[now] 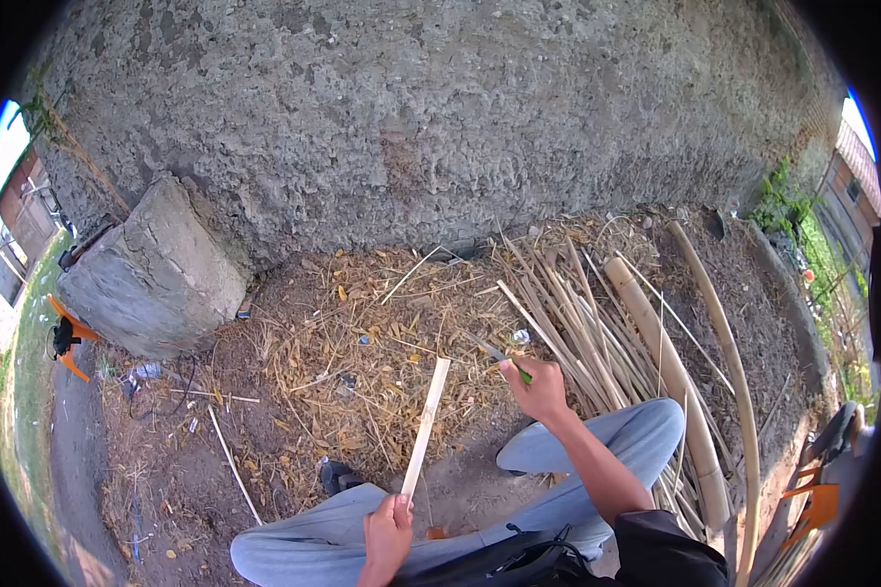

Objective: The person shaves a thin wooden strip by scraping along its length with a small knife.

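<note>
My left hand is wrapped round the lower end of a pale split bamboo strip, which points up and away from my lap. In my right hand is a knife with a green handle; its blade points up and to the left. The blade is to the right of the strip's upper end and apart from it. My fingers hide most of the knife's handle.
Several split bamboo strips lie in a pile at my right, beside thick bamboo poles. A concrete block stands at the left against the rough wall. Dry leaves and shavings cover the ground before my legs.
</note>
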The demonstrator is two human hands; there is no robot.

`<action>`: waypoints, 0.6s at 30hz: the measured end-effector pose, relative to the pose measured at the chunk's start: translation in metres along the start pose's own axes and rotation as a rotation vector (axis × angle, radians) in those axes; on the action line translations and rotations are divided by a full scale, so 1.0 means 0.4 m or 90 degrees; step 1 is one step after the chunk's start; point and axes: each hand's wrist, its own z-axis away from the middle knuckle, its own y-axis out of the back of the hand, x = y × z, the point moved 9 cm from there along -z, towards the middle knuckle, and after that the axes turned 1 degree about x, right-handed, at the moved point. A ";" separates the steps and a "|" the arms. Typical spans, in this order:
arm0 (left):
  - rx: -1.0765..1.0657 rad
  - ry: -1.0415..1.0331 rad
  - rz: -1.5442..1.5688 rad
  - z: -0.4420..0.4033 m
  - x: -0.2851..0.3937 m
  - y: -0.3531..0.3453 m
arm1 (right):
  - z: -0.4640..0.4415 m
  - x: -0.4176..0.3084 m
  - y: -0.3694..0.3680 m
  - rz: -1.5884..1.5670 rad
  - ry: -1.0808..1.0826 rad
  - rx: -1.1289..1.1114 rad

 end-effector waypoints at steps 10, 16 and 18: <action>-0.011 -0.066 -0.016 0.000 0.045 -0.018 | 0.122 -0.152 -0.061 -0.065 0.171 -0.006; -0.025 -0.093 0.002 0.010 0.031 -0.033 | 0.114 -0.140 -0.067 0.066 0.244 0.051; -0.023 -0.093 0.004 0.012 0.030 -0.041 | 0.081 -0.103 -0.046 0.097 0.193 0.107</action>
